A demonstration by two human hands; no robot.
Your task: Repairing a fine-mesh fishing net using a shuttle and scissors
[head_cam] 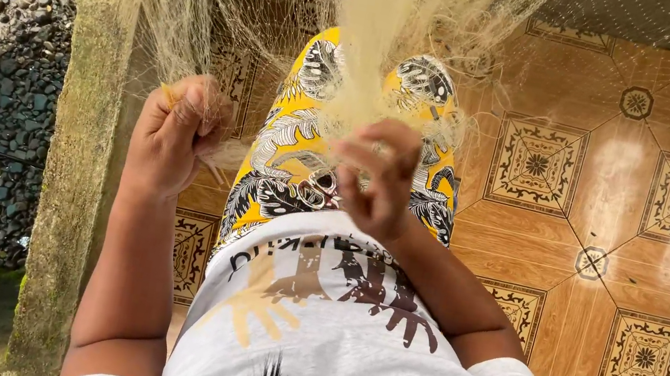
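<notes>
So here both hands are up in the pale, fine-meshed fishing net (403,7) that hangs down from the far top of the view and drapes over the lap. The left hand (175,132) is curled into a fist around a gathered strand of mesh, with what looks like a small yellowish netting needle poking out at the thumb, hard to be sure. The right hand (378,177) has its fingertips (359,157) pressed together, pinching a few threads near the middle. I'd say keep that left-side bunch taut so the mesh opens flat, and work only the threads in the pinch, or the loose folds snag. Patterned brown tile floor (610,191) on the right, mossy concrete post (84,125) on the left.
</notes>
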